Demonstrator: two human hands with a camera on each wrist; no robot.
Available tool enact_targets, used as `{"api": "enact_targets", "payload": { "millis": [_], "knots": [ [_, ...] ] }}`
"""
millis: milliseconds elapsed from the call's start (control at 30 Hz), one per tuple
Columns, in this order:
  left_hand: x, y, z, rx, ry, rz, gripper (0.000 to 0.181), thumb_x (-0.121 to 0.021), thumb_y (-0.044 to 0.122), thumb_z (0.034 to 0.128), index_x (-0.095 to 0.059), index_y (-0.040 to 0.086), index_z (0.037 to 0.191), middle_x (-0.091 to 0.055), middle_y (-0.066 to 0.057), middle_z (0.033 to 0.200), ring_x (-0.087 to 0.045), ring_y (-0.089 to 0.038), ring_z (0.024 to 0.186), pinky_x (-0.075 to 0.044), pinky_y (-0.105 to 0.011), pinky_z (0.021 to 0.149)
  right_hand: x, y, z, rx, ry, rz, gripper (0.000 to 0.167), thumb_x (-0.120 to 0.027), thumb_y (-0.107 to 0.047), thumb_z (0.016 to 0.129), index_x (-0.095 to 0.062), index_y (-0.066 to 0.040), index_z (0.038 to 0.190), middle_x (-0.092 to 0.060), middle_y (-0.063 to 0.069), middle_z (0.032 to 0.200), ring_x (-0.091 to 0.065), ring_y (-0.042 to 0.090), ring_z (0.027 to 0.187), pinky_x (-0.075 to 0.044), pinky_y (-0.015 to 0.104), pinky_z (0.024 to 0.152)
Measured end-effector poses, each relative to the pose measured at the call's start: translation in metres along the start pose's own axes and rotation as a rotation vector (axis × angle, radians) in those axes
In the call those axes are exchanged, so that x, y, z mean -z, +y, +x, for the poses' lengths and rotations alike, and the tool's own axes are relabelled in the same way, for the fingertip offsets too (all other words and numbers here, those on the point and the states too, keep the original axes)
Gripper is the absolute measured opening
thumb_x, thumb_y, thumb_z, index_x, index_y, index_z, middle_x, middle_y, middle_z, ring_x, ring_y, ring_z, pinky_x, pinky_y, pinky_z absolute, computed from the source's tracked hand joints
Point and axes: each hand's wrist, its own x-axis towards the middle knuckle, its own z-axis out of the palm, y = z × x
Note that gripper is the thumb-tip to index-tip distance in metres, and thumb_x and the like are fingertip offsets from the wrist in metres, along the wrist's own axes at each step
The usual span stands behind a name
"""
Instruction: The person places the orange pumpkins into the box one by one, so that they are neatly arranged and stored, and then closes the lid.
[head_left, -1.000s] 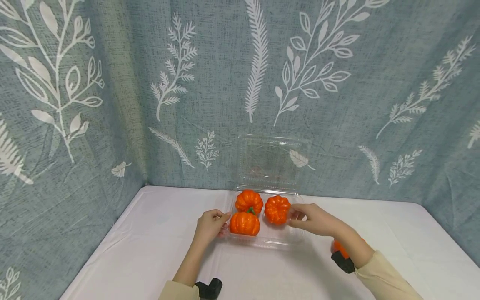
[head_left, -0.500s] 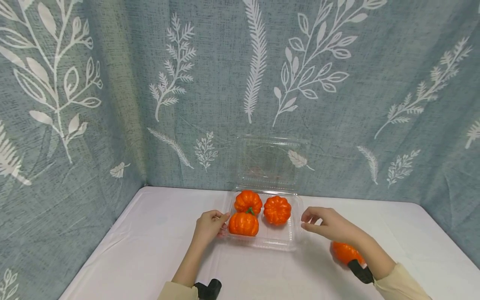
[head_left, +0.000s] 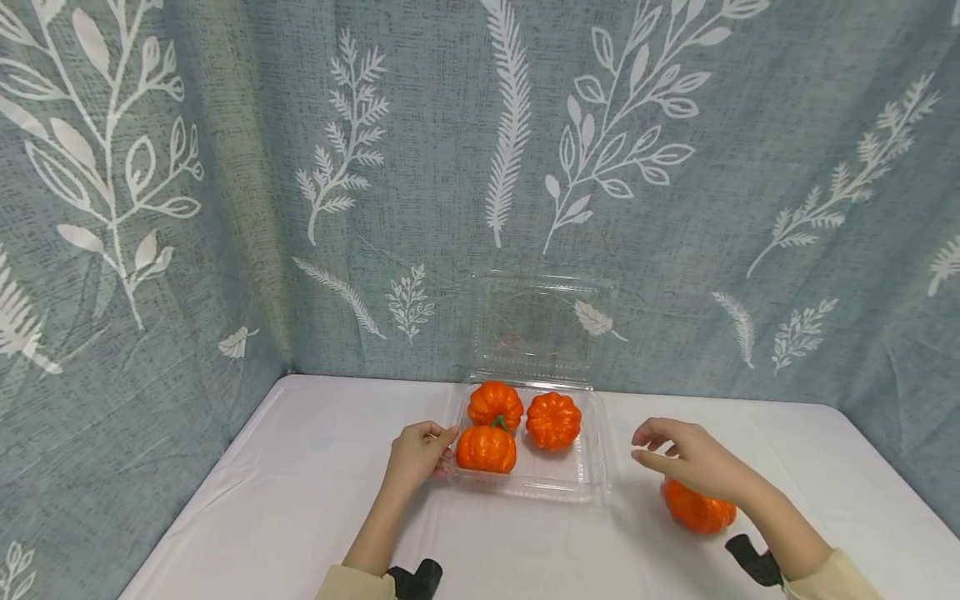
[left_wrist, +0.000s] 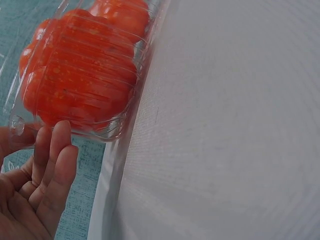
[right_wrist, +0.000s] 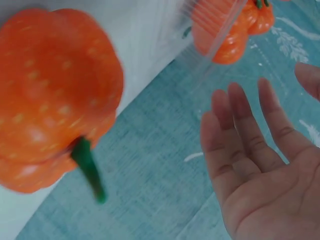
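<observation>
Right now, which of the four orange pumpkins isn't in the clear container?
The lone pumpkin on the white tablecloth, close to the right hand; the other three pumpkins all sit inside the clear container.

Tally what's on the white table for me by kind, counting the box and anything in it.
Clear open container: 1
Orange pumpkins: 4 (3 inside it, 1 outside on the table)
Total: 5
</observation>
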Motion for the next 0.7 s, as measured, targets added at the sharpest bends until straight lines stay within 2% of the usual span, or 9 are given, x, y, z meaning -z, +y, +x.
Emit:
{"api": "enact_targets", "payload": {
  "millis": [167,467,700],
  "knots": [
    [-0.001,0.000,0.000,0.013,0.001,0.000,0.027,-0.062,0.021,0.0878,-0.062,-0.004,0.078,-0.062,-0.009,0.060,-0.060,-0.013,0.046,-0.054,-0.028,0.046,0.002,0.006,-0.009,-0.028,0.048,-0.019,0.017,-0.059,-0.029,0.090,-0.061,-0.014,0.096,-0.062,-0.007,0.093,-0.060,0.015,0.088,-0.052,0.025,0.071],
    [-0.001,-0.001,0.001,-0.002,-0.002,0.004,0.027,-0.062,0.021,0.0880,-0.062,-0.005,0.079,-0.062,-0.011,0.061,-0.061,-0.017,0.048,-0.055,-0.029,0.047,0.008,0.012,-0.024,-0.057,0.094,-0.052,0.018,-0.061,-0.029,0.089,-0.061,-0.013,0.098,-0.062,-0.005,0.097,-0.060,0.019,0.090,-0.052,0.025,0.069],
    [-0.001,0.000,0.000,0.011,0.000,0.009,0.027,-0.062,0.021,0.0880,-0.062,-0.004,0.078,-0.062,-0.009,0.061,-0.060,-0.015,0.048,-0.055,-0.029,0.047,0.010,0.017,-0.034,-0.071,0.124,-0.070,0.018,-0.062,-0.026,0.088,-0.062,-0.011,0.099,-0.063,0.000,0.099,-0.060,0.024,0.092,-0.054,0.034,0.073]
  ]
}}
